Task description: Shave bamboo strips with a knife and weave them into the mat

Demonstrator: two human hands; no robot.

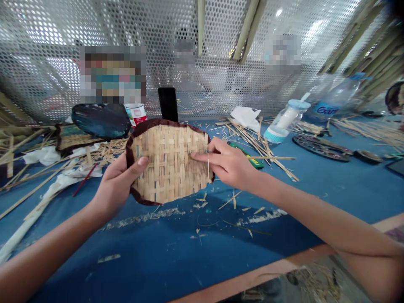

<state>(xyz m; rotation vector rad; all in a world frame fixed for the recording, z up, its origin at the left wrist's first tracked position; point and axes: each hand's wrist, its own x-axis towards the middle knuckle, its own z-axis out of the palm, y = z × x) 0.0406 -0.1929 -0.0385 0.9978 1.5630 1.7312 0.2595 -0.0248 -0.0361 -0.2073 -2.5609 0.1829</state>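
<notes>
A woven bamboo panel (170,164) with a dark brown cloth edging is held up in front of me, tilted toward my view. My left hand (118,179) grips its left edge, thumb on the weave and fingers hidden behind. At the opposite edge is my right hand (229,162), with one finger laid on the weave and the others bent at the rim. A short thin strip (208,167) sticks out by those fingers. Another bamboo strip (274,158) shows just right of this hand; whether the hand holds it I cannot tell.
Behind the panel stand a black phone (168,104) and a red-white cup (135,114). Loose bamboo strips (249,136), a green cutter (252,162), a lidded bottle (284,120) and a large plastic bottle (337,101) lie rightward. A dark oval object (100,120) and crumpled tissue (46,155) are leftward.
</notes>
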